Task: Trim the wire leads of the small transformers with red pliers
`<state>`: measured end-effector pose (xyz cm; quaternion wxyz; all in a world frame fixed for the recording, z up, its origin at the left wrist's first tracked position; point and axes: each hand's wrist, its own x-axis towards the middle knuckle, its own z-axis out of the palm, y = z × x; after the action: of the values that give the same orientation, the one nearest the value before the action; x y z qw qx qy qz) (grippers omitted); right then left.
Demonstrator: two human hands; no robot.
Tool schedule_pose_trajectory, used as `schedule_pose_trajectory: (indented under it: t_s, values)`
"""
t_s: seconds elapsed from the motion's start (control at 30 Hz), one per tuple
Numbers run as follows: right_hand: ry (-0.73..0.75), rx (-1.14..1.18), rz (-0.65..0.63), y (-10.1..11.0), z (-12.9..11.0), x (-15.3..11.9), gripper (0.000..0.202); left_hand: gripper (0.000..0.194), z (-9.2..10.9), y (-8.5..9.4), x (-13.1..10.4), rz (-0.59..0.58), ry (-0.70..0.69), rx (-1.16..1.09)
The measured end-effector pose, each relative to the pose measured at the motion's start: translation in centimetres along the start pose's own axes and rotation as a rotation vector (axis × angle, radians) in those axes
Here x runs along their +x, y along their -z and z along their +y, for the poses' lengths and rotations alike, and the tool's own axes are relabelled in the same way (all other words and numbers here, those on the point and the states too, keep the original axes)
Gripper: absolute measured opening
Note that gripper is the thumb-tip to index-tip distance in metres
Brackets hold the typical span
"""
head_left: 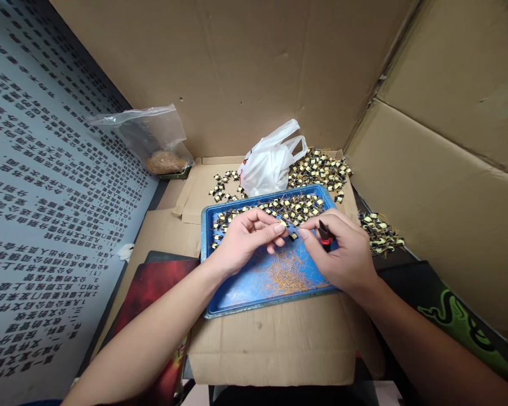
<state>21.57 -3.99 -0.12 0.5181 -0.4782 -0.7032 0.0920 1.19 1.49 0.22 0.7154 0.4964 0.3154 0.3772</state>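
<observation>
My left hand (pixel 249 237) pinches a small yellow-and-black wire-wound coil (pixel 283 224) between thumb and forefinger, above the tray. Close to its right, my right hand (pixel 342 245) has thumb and forefinger pressed together at the coil's side; whether a wire end is between them is too small to tell. A black hand tool with a red band (pixel 325 237) is tucked in the right hand, and its kind is mostly hidden. Below both hands lies a blue tray (pixel 237 304). Many similar coils (pixel 298 208) fill its far side, and orange-brown wire clippings (pixel 290 273) are heaped nearer me.
Behind the tray stands a white plastic bag (pixel 266 160), beside a big pile of coils (pixel 322 169). More coils (pixel 379 234) lie at the right. A clear bag of wire bits (pixel 165 160) sits back left. Cardboard walls (pixel 258 73) enclose the back and right.
</observation>
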Motion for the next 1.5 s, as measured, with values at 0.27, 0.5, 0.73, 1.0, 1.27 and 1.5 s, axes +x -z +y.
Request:
schedule_pose_trajectory:
  t_s: [0.27,0.5,0.73,1.0,1.27,1.5]
  values:
    - [0.182,-0.012,0.024,0.1,0.5,0.2,0.022,0.032,-0.1,0.0,-0.1,0.003,0.0,0.1]
    - [0.002,0.056,-0.015,0.6,0.3,0.2,0.01,0.032,-0.1,-0.1,-0.2,-0.03,-0.003,0.087]
    - [-0.392,0.432,-0.115,0.9,0.0,0.7,0.004,0.027,0.1,-0.1,-0.3,-0.066,-0.01,0.056]
    - [-0.669,0.869,-0.263,0.3,0.8,0.2,0.019,0.026,0.3,-0.2,-0.4,-0.097,0.016,-0.045]
    - [-0.261,0.368,-0.148,0.3,0.2,0.1,0.021,0.024,0.3,-0.2,-0.3,-0.092,0.026,-0.077]
    - [-0.073,0.167,-0.078,0.3,-0.3,0.4,0.003,0.027,0.2,-0.2,-0.2,-0.078,0.039,-0.046]
